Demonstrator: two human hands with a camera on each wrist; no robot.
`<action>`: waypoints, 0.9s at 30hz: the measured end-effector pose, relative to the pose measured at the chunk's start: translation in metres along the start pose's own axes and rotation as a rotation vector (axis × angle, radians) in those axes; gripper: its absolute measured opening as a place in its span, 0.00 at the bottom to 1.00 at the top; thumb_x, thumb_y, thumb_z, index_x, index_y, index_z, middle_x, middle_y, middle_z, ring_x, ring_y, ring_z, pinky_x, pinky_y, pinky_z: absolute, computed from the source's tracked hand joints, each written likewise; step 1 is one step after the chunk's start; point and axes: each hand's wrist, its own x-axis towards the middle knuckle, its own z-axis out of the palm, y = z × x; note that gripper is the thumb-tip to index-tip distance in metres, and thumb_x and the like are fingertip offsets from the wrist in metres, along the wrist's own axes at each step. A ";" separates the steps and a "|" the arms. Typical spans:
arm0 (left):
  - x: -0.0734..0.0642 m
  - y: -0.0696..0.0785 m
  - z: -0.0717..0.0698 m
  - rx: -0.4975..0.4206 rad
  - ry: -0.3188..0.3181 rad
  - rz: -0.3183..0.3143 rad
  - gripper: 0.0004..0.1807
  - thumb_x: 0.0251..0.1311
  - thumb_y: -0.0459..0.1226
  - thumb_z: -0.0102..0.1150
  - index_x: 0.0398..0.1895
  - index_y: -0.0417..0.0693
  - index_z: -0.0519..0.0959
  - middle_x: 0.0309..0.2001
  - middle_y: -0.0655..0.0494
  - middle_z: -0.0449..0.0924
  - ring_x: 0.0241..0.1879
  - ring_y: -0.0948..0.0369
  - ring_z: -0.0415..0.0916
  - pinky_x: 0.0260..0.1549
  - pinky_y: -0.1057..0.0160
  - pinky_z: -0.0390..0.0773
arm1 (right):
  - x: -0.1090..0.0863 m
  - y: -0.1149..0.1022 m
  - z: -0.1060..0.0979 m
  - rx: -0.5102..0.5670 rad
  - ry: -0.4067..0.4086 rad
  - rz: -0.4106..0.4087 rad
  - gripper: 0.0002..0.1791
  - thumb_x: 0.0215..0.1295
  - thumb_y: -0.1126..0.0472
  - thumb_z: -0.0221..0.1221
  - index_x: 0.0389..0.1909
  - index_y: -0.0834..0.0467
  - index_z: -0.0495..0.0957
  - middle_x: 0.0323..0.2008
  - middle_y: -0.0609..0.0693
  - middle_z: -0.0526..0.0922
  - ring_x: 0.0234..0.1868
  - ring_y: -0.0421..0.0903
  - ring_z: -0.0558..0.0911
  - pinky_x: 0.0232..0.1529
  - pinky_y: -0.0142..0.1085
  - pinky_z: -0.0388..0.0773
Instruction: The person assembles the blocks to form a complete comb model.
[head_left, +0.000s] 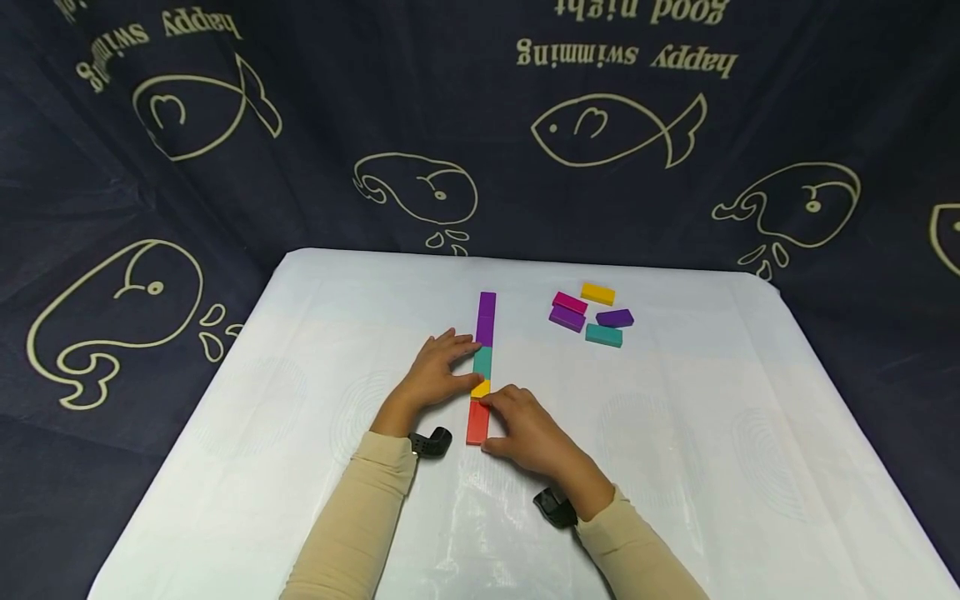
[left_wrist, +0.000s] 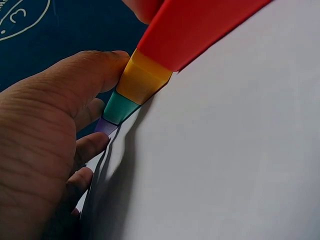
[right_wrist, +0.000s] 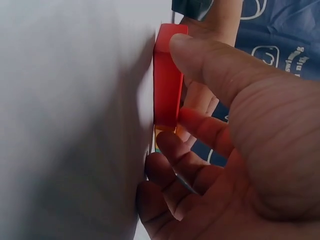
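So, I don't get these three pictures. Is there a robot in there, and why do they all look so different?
No robot here, just a person's two hands. The wide picture comes from a camera on the person's head, looking forward and down. The other two come from little cameras on the wrists: one looks at the left hand, one at the right hand. They are so close that the blocks look big.

On the white table, blocks make a straight line, nearest first: a red block, a yellow block, a teal block, then a purple stretch. Five loose blocks lie off to the right.

The right hand's fingers hold the red block. The left thumb touches the yellow block.
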 end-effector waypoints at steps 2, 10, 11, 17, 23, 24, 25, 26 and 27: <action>0.000 0.000 0.000 -0.001 0.002 0.003 0.34 0.57 0.48 0.68 0.68 0.51 0.74 0.68 0.49 0.70 0.75 0.47 0.52 0.73 0.42 0.42 | 0.000 0.000 0.000 -0.003 0.003 0.003 0.32 0.55 0.57 0.72 0.61 0.59 0.76 0.52 0.51 0.77 0.56 0.51 0.73 0.60 0.46 0.72; 0.000 -0.001 0.000 0.003 0.005 0.005 0.34 0.57 0.48 0.68 0.68 0.50 0.74 0.68 0.48 0.70 0.75 0.47 0.52 0.72 0.41 0.43 | 0.003 0.001 0.001 0.001 0.001 0.019 0.32 0.56 0.57 0.72 0.62 0.59 0.75 0.54 0.52 0.77 0.57 0.51 0.73 0.61 0.46 0.72; 0.000 -0.001 0.000 0.003 0.005 0.004 0.34 0.57 0.48 0.68 0.68 0.51 0.74 0.68 0.48 0.70 0.75 0.47 0.52 0.72 0.41 0.43 | 0.003 0.001 0.001 0.002 0.000 0.022 0.32 0.56 0.57 0.72 0.62 0.59 0.75 0.54 0.52 0.77 0.57 0.51 0.73 0.61 0.46 0.72; 0.000 -0.001 0.001 0.010 0.004 0.004 0.34 0.57 0.48 0.68 0.68 0.51 0.74 0.69 0.50 0.70 0.75 0.47 0.51 0.72 0.41 0.43 | 0.004 0.001 0.001 0.010 0.008 0.038 0.31 0.56 0.57 0.72 0.61 0.59 0.76 0.55 0.52 0.77 0.57 0.52 0.73 0.62 0.47 0.70; 0.001 -0.002 0.002 0.019 0.001 -0.001 0.34 0.58 0.49 0.68 0.68 0.52 0.74 0.69 0.50 0.69 0.75 0.48 0.51 0.72 0.42 0.43 | 0.004 0.003 0.001 0.006 0.015 0.029 0.31 0.55 0.57 0.72 0.60 0.59 0.76 0.54 0.53 0.77 0.57 0.52 0.73 0.61 0.47 0.71; 0.001 -0.002 0.002 0.021 0.002 -0.002 0.34 0.58 0.49 0.68 0.68 0.52 0.74 0.69 0.50 0.69 0.75 0.48 0.51 0.72 0.42 0.43 | 0.004 0.003 0.001 0.005 0.017 0.024 0.31 0.55 0.57 0.72 0.60 0.60 0.76 0.54 0.53 0.77 0.56 0.52 0.73 0.61 0.47 0.71; 0.001 -0.002 0.002 0.023 0.003 -0.002 0.34 0.58 0.49 0.68 0.68 0.52 0.74 0.69 0.50 0.69 0.75 0.48 0.51 0.72 0.42 0.43 | 0.004 0.003 0.002 0.005 0.019 0.021 0.31 0.55 0.57 0.72 0.60 0.60 0.76 0.54 0.53 0.78 0.56 0.52 0.73 0.61 0.46 0.71; 0.001 -0.002 0.002 0.026 0.004 -0.001 0.34 0.58 0.49 0.68 0.68 0.52 0.74 0.69 0.51 0.69 0.75 0.48 0.51 0.72 0.42 0.43 | 0.004 0.003 0.002 0.006 0.023 0.017 0.31 0.55 0.57 0.72 0.60 0.60 0.76 0.54 0.53 0.78 0.56 0.52 0.73 0.60 0.46 0.72; 0.001 -0.002 0.002 0.027 0.006 0.000 0.34 0.58 0.49 0.68 0.68 0.52 0.74 0.69 0.51 0.69 0.75 0.48 0.51 0.72 0.41 0.43 | 0.004 0.003 0.002 0.006 0.025 0.013 0.31 0.55 0.57 0.72 0.60 0.60 0.76 0.54 0.53 0.78 0.56 0.52 0.73 0.60 0.46 0.72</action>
